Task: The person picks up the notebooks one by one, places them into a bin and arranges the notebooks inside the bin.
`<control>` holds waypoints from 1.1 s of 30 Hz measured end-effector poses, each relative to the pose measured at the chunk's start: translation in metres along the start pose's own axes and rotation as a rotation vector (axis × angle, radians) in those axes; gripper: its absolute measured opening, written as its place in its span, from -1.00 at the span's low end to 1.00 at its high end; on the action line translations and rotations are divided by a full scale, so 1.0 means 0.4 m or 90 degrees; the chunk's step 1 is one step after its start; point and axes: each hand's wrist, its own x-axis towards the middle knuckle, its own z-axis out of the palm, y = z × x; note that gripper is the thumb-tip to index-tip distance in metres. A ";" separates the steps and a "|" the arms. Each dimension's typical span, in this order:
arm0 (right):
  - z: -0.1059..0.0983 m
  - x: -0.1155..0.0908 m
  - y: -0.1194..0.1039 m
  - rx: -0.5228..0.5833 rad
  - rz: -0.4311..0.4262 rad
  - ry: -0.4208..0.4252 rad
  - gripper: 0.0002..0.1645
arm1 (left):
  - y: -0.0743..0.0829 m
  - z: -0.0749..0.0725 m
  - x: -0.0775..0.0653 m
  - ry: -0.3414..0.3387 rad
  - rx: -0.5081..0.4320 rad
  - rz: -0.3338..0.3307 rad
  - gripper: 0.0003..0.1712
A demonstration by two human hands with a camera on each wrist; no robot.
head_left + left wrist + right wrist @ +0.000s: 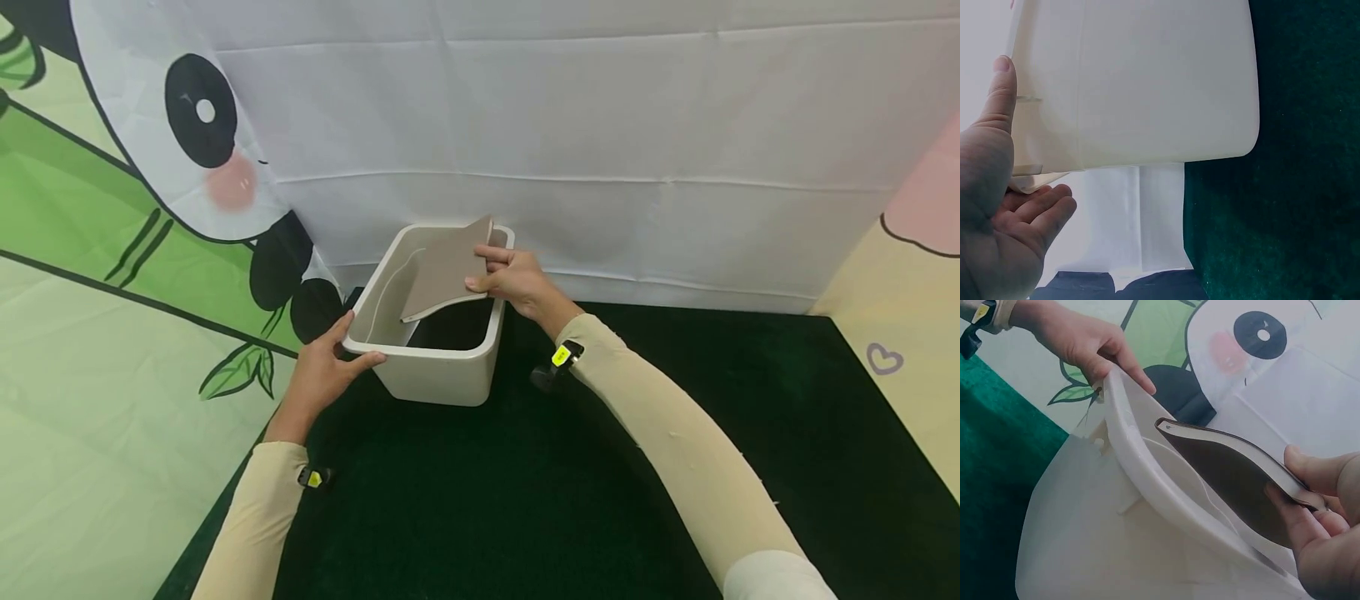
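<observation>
A white plastic bin with a rounded rim stands upright on dark green cloth. My left hand grips its near left corner, the thumb along the front rim and the fingers on the outer left side. Over the bin's opening, my right hand pinches a soft-covered notebook by its right edge, thumb on one side and fingers on the other. In the right wrist view the notebook's dark cover and white page edges show, bowed in a curve. Inside the bin, beneath the notebook, lies something black, partly hidden.
Behind the bin hangs a white cloth backdrop with folds, close to its far side. A printed panda and bamboo panel borders the left. Green cloth spreads in front and to the right, up to a cream panel.
</observation>
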 end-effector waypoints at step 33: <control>0.080 0.049 0.014 -0.142 0.037 -0.007 -0.13 | 0.000 0.001 0.002 -0.002 -0.015 -0.010 0.23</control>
